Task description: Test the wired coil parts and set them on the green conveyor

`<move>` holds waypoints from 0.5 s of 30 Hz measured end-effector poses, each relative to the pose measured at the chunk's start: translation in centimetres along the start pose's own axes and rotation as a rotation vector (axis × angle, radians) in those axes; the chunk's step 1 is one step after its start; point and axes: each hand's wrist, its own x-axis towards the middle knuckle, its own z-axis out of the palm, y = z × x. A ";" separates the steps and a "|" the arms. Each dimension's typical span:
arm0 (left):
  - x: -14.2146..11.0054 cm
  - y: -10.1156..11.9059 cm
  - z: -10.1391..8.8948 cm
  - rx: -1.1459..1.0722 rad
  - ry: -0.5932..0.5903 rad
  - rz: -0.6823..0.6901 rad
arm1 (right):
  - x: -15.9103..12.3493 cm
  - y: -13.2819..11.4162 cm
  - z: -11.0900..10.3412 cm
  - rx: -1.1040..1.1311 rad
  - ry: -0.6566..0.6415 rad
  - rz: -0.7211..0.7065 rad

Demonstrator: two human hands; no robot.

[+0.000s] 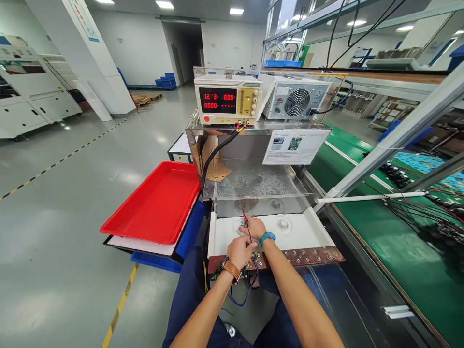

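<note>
A small circuit board (242, 223), partly covered by fingers, is above the white tray. My right hand (255, 227), with a blue band at the wrist, is closed on it. A thin red wire (244, 212) rises beside the board and runs down towards my left hand (239, 251). The fingers of that hand are pinched around the wire's lower part, just above a brown terminal strip (300, 256) with metal studs. Blue wire (241, 304) hangs in a loop below the strip. Fingers hide the wire's exact ends.
A power supply (228, 100) with red digits stands on the shelf, beside a grey unit (297, 99) with a fan. Its black cable (217, 150) drops at the left. A red tray (152, 203) lies left; a green conveyor (384, 241) runs along the right.
</note>
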 end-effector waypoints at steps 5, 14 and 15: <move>0.1 0.0 0.1 0.009 -0.002 0.006 | 0.2 0.3 0.4 0.008 0.009 -0.005; -0.1 0.0 0.0 -0.001 0.002 0.033 | 0.4 0.6 0.7 0.014 0.018 -0.021; -0.1 0.0 0.0 -0.001 -0.001 0.034 | 0.4 0.6 0.7 0.011 0.017 -0.021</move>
